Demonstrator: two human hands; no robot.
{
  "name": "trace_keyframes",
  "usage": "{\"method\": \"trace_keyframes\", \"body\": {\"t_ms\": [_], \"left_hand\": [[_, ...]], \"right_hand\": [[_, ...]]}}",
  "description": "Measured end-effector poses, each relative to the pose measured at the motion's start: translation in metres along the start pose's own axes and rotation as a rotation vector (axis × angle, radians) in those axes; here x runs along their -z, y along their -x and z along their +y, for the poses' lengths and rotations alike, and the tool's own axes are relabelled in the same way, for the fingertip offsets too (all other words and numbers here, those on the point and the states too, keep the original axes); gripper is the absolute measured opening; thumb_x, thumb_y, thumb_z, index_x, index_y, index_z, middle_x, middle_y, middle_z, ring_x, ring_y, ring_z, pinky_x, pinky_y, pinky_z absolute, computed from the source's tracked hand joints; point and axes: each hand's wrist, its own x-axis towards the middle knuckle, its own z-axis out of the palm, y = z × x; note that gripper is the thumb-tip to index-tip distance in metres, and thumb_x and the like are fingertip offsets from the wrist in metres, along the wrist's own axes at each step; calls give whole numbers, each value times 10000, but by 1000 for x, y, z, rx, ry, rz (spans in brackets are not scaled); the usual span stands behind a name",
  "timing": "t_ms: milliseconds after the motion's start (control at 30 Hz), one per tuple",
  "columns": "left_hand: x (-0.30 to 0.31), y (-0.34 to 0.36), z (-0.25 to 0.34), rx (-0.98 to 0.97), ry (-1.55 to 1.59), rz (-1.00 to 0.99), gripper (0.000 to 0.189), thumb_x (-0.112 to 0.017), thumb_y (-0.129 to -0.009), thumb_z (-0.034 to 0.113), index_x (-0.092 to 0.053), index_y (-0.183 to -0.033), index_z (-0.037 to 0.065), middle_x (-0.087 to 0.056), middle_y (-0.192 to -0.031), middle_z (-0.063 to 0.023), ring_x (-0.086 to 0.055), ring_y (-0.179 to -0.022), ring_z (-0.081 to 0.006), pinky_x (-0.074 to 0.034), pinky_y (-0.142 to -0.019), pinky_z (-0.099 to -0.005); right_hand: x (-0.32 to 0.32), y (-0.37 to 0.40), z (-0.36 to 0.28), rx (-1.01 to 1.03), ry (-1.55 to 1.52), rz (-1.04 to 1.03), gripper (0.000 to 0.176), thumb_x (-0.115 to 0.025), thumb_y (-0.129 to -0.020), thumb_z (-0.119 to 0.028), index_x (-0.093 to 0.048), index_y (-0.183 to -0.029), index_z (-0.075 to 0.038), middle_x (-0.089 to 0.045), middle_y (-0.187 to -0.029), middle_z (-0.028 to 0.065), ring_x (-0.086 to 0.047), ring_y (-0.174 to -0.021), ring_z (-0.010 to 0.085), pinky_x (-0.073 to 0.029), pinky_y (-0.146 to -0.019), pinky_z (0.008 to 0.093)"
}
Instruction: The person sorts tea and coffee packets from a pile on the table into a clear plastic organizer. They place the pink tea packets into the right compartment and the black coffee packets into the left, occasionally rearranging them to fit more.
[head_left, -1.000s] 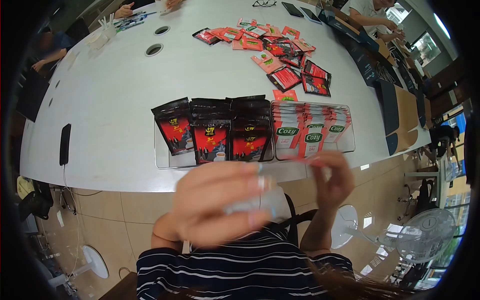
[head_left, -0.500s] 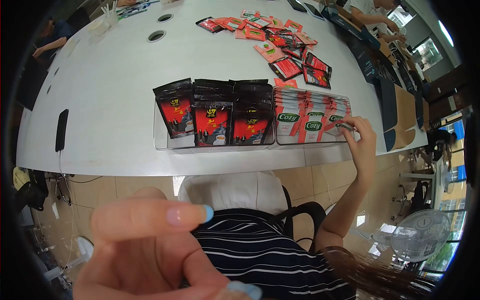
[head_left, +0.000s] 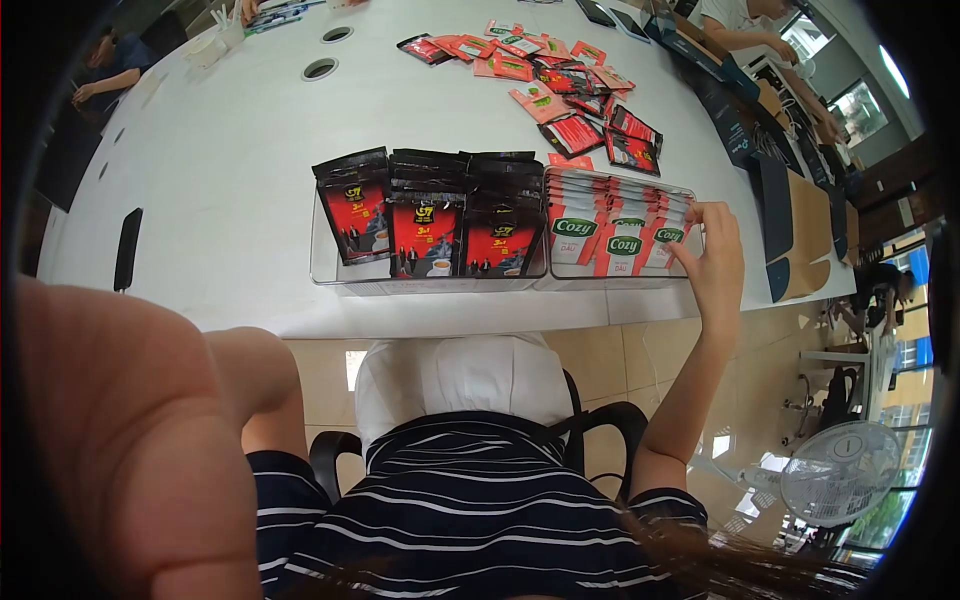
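My right hand [head_left: 714, 252] is at the right end of a clear tray [head_left: 620, 284] of Cozy sachets [head_left: 624, 246]. Its thumb presses the front of the rightmost sachet [head_left: 668, 236], and its fingers curl around the tray's right side. Beside that tray stands another clear tray [head_left: 430, 284], packed with upright black-and-red G7 3in1 coffee sachets [head_left: 424, 232]. My left hand [head_left: 140, 440] is very close to the camera at the lower left, large and blurred. Its palm side shows, but its fingers cannot be made out, and it touches nothing visible.
Loose red and pink sachets [head_left: 570, 90] lie scattered at the back of the white table [head_left: 230, 180]. A black phone-like item [head_left: 128, 250] is on the left. Open cardboard boxes [head_left: 795, 235] line the right edge. People sit at the far left and far right.
My left hand has moved left and nearer the camera, uncovering my lap. My right thumb and fingers have spread from a pinch around the rightmost Cozy sachet, which now stands straighter.
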Motion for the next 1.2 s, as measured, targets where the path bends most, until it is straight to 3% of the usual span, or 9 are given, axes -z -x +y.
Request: {"method": "trace_keyframes", "body": {"t_ms": [100,233,300,467,600,733,833,1000,1200], "left_hand": [[3,-2,-2,-8,-7,12,273,-690,-729,61,-614,-991,78,-612,-1054,-133,-611,-915,-290,-513,-756,-365],[5,5,5,-41,-37,48,272,-686,-730,53,-614,-991,73,-611,-1052,-136,-609,-917,-288,-510,-761,-363],[5,9,6,-57,-30,83,271,-684,-730,49,-614,-992,71,-610,-1051,-138,-608,-918,-286,-508,-764,-361],[1,15,6,-73,-20,108,270,-678,-732,40,-614,-992,65,-609,-1048,-141,-606,-920,-283,-504,-771,-359],[0,14,2,-60,-26,106,268,-674,-733,32,-614,-993,61,-608,-1046,-144,-605,-923,-281,-500,-777,-357],[1,15,-2,-50,-25,100,267,-670,-734,24,-613,-994,56,-607,-1044,-146,-603,-925,-278,-497,-783,-355],[0,15,-3,-55,-23,101,267,-667,-735,18,-613,-994,53,-607,-1043,-148,-602,-926,-276,-494,-787,-353],[-9,14,-4,-59,-8,85,265,-662,-737,8,-613,-995,47,-605,-1040,-152,-600,-929,-273,-490,-794,-351],[-22,9,-2,-51,10,62,264,-656,-739,-3,-613,-996,41,-604,-1037,-156,-597,-932,-269,-485,-802,-347]], "right_hand": [[2,3,2,-5,34,-3,402,-745,-590,-3,-513,-917,-42,-525,-896,74,-511,-861,259,-419,-739,356],[0,14,2,44,-250,1,205,-723,-668,-101,-593,-815,-40,-592,-794,97,-545,-787,275,-419,-734,334],[5,14,-6,22,-364,-109,157,-732,-707,-158,-661,-777,-37,-644,-748,70,-579,-696,187,-459,-685,302],[9,13,-18,-56,-587,-484,233,-744,-722,-210,-696,-851,-23,-659,-757,115,-612,-648,237,-513,-633,294],[4,11,-15,104,-408,-396,325,-733,-727,-333,-707,-908,-64,-637,-746,92,-587,-686,252,-460,-668,327],[10,9,-20,-1,-432,-468,342,-719,-732,-346,-701,-941,-75,-630,-776,86,-579,-730,261,-439,-686,335],[26,4,-35,74,-585,-209,276,-658,-811,-274,-693,-955,-41,-649,-800,89,-594,-761,241,-459,-666,335],[95,-15,-109,458,-1231,279,243,-639,-821,-230,-670,-922,-11,-646,-824,122,-611,-790,246,-471,-761,347],[126,-16,-146,876,-1611,560,219,-613,-828,-193,-662,-946,-16,-637,-897,111,-592,-871,235,-450,-810,346]]}}
